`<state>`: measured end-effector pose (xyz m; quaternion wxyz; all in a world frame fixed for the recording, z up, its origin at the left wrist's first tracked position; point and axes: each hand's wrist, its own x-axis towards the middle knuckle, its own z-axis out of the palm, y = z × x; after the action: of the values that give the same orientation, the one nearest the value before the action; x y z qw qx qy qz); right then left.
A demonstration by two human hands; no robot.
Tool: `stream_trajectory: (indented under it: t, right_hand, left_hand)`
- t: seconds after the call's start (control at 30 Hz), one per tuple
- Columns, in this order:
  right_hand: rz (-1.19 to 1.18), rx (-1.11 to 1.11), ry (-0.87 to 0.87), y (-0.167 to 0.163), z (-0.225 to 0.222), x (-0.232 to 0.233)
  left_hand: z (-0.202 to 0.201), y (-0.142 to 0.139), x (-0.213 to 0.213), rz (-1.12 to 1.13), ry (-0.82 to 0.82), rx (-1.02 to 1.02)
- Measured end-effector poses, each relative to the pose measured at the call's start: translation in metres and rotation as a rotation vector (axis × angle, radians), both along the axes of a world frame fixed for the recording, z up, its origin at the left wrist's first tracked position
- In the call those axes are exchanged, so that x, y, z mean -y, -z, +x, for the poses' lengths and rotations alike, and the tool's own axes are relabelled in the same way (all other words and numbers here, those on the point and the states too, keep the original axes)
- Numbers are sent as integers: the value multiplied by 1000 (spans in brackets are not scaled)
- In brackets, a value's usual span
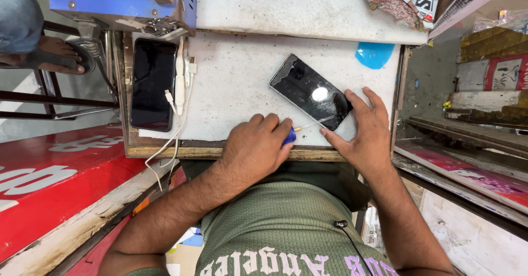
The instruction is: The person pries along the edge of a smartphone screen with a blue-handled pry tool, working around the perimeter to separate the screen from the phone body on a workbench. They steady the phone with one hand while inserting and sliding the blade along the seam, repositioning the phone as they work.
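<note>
Smartphone, black, glossy slab w/ cracked top edge (311, 92), lies tilted on the worn white counter (236, 83), near its front edge; right hand (366, 130) lies open on it, fingers (352, 101) spread over the lower corner & thumb along the near edge, pinning it; left hand (254, 147) is closed around a small blue-handled screwdriver w/ thin pale shaft (300, 130), tip meeting the phone's lower edge by the right thumb. Judgement: work looks like fine prying or unscrewing at that edge, so keep the shaft low & steady, light pressure, right hand holding firm so the slab can't skid; a slip could gouge glass or jab the thumb. Second black phone (154, 83) & white cable (179, 97) sit well apart at left; blue plastic piece (374, 55) at far right.
</note>
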<state>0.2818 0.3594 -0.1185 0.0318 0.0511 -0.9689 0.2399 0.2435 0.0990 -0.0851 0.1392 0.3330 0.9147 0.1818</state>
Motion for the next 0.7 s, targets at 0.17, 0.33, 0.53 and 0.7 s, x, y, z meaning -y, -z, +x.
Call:
stream_trajectory:
  t: [0.17,0.33,0.53,0.7]
  right_hand:
    - [-11,14,17,1,0,1]
    - [-26,24,18,2,1,1]
    - [-15,11,1,4,0,0]
    - [-26,8,16,3,0,1]
  left_hand:
    - [0,0,-2,27,-12,-41]
    - [1,0,-5,-6,6,3]
    - [-1,-2,-4,-29,7,-20]
    - [-2,-7,-1,-5,-14,-34]
